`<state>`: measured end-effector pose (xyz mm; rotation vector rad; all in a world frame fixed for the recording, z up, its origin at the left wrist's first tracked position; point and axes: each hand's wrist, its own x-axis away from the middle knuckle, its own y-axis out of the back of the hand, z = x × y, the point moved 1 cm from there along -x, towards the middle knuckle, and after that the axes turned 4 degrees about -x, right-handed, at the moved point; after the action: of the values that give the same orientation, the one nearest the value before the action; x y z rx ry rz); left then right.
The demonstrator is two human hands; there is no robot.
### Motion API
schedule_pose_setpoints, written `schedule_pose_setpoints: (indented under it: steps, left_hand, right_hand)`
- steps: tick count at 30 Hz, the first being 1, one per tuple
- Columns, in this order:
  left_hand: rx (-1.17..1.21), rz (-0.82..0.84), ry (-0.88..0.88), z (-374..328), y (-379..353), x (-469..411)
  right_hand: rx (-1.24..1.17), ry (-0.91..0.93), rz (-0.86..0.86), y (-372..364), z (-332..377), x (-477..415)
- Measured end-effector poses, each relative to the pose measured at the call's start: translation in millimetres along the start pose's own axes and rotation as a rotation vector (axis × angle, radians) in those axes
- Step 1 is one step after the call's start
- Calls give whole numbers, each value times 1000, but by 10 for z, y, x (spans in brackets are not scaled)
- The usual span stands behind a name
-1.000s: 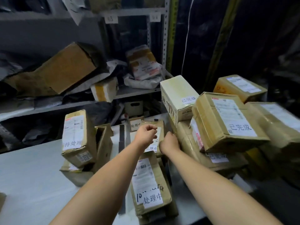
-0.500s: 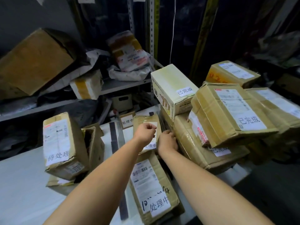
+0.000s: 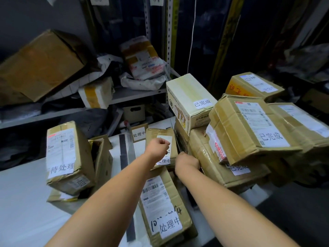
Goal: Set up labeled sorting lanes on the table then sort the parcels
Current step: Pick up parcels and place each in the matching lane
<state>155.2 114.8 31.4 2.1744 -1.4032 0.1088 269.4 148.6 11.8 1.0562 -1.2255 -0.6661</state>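
Observation:
Brown parcels lie in lanes on the white table, split by a black tape strip. A box labelled 待处理 stands at the left. Two parcels labelled 处理中 lie in the middle, one far and one near, behind them a small 处理中 card. Boxes labelled 已完成 are stacked at the right: a white one and a brown one. My left hand is a closed fist over the far middle parcel. My right hand is curled in the gap beside that parcel; its fingertips are hidden.
A metal shelf rack behind the table holds a large tilted carton, bags and small parcels. An open flattened box leans beside the left box. A second dark strip runs along the right stack. The table's right edge drops to dark floor.
The view has swung slightly. Both hands stay at the far middle parcel; my right hand has settled a little lower into the gap beside it.

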Motion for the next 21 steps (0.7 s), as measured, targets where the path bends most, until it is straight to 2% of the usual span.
schedule_pose_setpoints:
  steps: [7,14,18,21]
  left_hand:
    - [-40,-12,-1,-24,-39,94]
    - [-45,-33,-13,-67,-59,167]
    - [-38,-55,-22,-66,-60,207]
    - [11,-86,-48,-105,-27,282]
  right_hand:
    - [-12,2,-46,-2,-42,49]
    - [19,202,-162,214,-30,105]
    - [-85,236,-175,294,-50,150]
    - [-319,269,-203,371,5,197]
